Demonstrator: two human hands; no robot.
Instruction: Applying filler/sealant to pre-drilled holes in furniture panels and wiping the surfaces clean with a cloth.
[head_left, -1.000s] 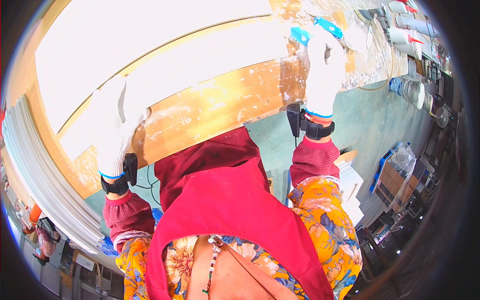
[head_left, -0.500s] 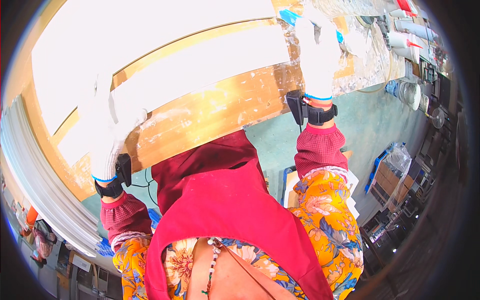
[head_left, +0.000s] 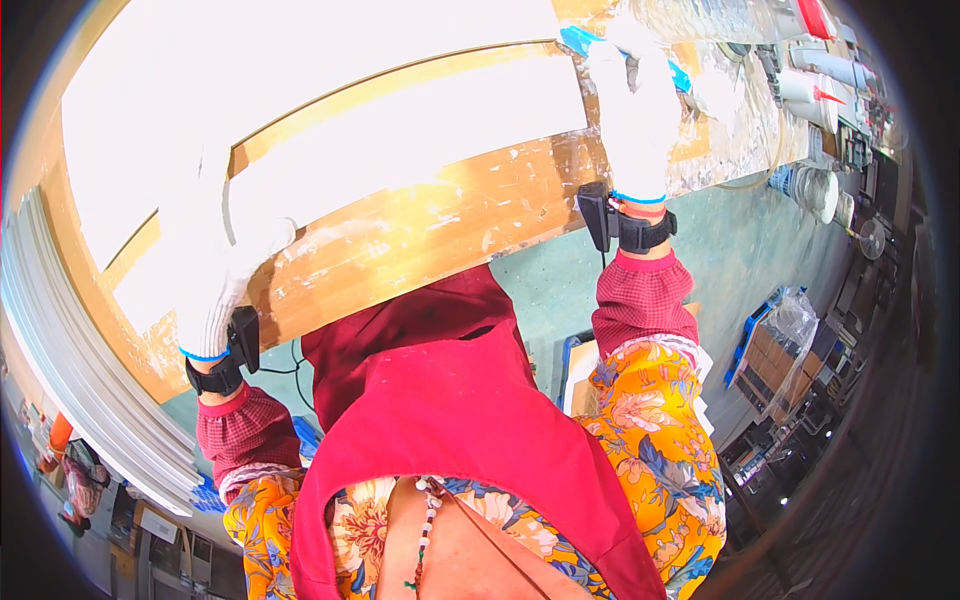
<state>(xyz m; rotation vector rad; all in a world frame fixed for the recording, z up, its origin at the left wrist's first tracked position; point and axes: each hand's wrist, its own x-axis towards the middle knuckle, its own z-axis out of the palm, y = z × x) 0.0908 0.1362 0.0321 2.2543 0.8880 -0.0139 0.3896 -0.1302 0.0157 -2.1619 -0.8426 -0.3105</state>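
Observation:
Long white panels lie on a paint-spattered wooden table [head_left: 400, 240]; the nearer white strip [head_left: 430, 140] runs along its front part. My left hand [head_left: 225, 245], in a white knit glove, rests at the left end of the strip. Its thumb stretches out to the right, while the fingers fade into the glare. My right hand [head_left: 635, 120], gloved too, is closed on a flat blue piece [head_left: 580, 40] beside the strip's right end. Blue shows on both sides of the fingers; its exact kind is not clear.
White-tipped bottles with red nozzles [head_left: 810, 88] and clear plastic wrap [head_left: 700, 20] crowd the table's right end. A stack of long white mouldings [head_left: 95, 350] stands at the left. On the floor at right are wrapped cardboard [head_left: 780, 345] and a small fan [head_left: 872, 240].
Both hands stay in nearly the same places. The blue piece shows a little more to the right of my right hand, and the view has shifted slightly.

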